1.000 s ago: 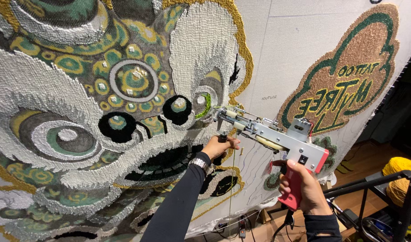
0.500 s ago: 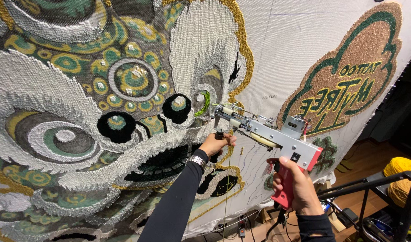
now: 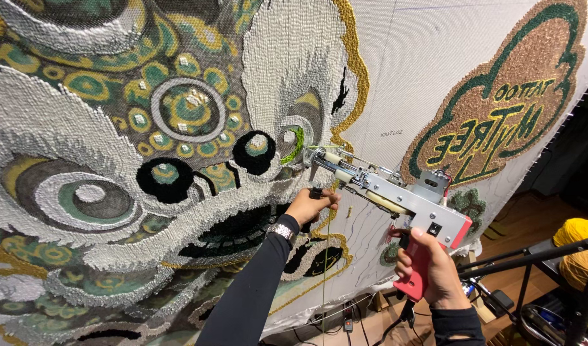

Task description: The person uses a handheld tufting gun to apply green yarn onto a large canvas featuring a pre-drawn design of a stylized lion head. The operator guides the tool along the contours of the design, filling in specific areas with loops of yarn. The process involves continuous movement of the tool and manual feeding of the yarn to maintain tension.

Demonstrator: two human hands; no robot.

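A metal tufting gun (image 3: pixel 387 189) with a red grip is pressed tip-first against a big stretched cloth (image 3: pixel 428 57) bearing a tufted lion-like face (image 3: pixel 147 128) in white, green, gold and black. My right hand (image 3: pixel 428 266) is closed around the red pistol grip low on the right. My left hand (image 3: pixel 312 206), in a black sleeve with a wristwatch, grips the gun's black front handle just under its nose. The needle end touches the cloth near a bright green curved patch (image 3: pixel 297 144). A thin yarn strand (image 3: pixel 326 256) hangs down below the left hand.
A second tufted piece, a brown and green tree-shaped emblem (image 3: pixel 499 109), fills the upper right of the cloth. A black metal stand (image 3: pixel 537 256) and a yellow yarn ball (image 3: pixel 582 247) sit at the right. Cables and a power strip (image 3: pixel 348 317) lie on the wooden floor.
The gun and both hands have shifted upward and slightly left along the cloth, with the tip now close to the green curved patch.
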